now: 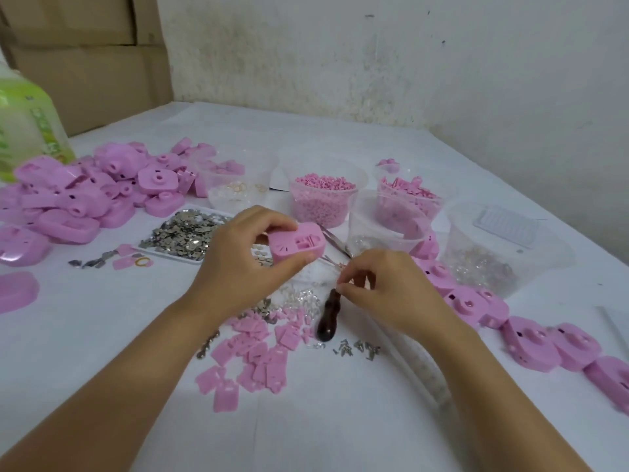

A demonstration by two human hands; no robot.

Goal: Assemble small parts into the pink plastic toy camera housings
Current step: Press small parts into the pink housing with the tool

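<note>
My left hand (245,264) grips a pink camera housing (296,246) above the table, its open inner side facing me. Just to its right, my right hand (381,284) pinches a tiny part between thumb and forefinger; the part is too small to identify. Below that pinch a dark wooden tool handle (327,318) lies on the white table. Flat pink plates (252,359) and small metal screws (355,348) are scattered near my wrists, with clear little pieces (299,298) between them.
A heap of pink housings (88,195) fills the left side and a row of housings (531,338) runs along the right. Clear tubs (323,199) of pink parts stand behind, beside a tray of metal pieces (185,233). A green bottle (23,131) is far left.
</note>
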